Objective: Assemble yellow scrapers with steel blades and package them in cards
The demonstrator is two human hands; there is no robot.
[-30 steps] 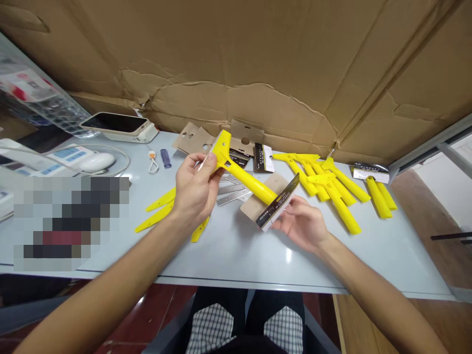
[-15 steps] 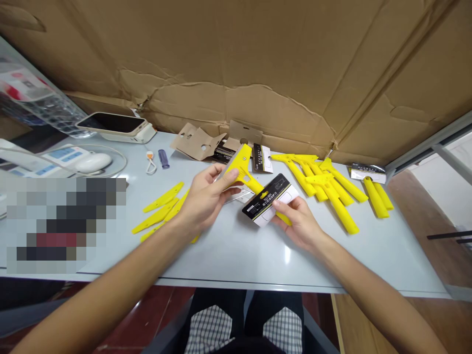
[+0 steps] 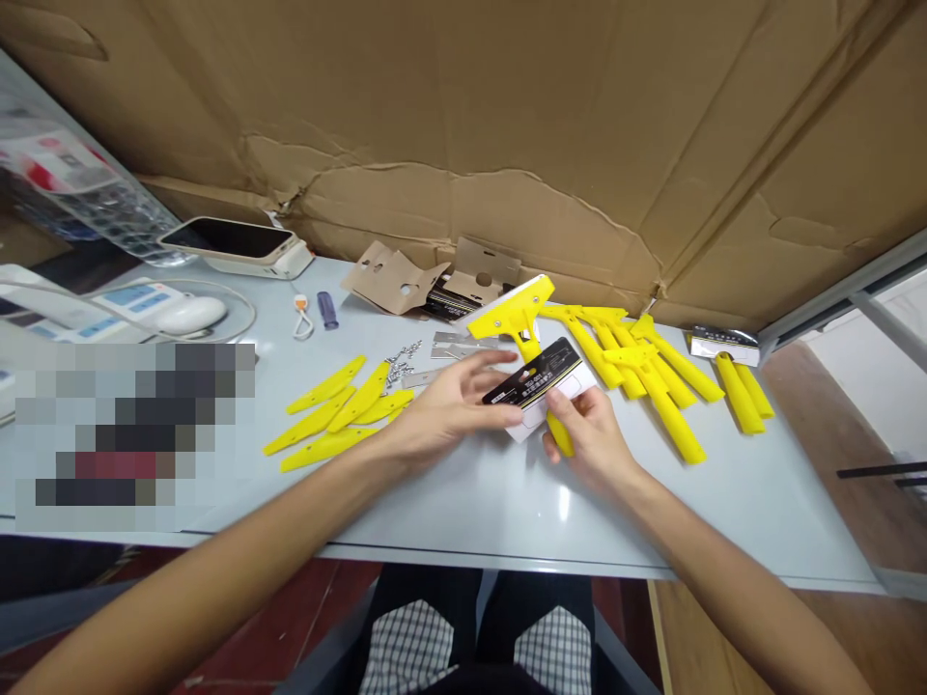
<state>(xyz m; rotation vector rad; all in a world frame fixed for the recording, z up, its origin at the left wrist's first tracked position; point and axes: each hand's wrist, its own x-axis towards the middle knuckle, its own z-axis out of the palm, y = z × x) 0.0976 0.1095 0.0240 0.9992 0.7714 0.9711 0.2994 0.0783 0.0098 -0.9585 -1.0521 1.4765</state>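
A yellow scraper (image 3: 513,315) with a wide head points away from me, its handle passing through a black-and-white printed header card (image 3: 543,378). My right hand (image 3: 590,425) is closed around the lower handle, its thumb pressing on the card. At the card's left end, my left hand (image 3: 463,401) pinches it, thumb in front and fingers behind. Left of my left hand lie several loose yellow blade covers (image 3: 319,420), small screws (image 3: 400,365) and flat metal blades (image 3: 427,378).
Several yellow scraper handles (image 3: 637,362) are piled to the right, with another carded pair (image 3: 739,391) beyond. Brown folded cards (image 3: 397,278) lie at the back against the cardboard wall (image 3: 463,116). A screwdriver (image 3: 327,311) and a phone (image 3: 228,239) are at the left.
My left hand has let go of the scraper's head and moved down to the card's left end. The scraper's head has swung to the right; my right hand keeps hold of the handle.
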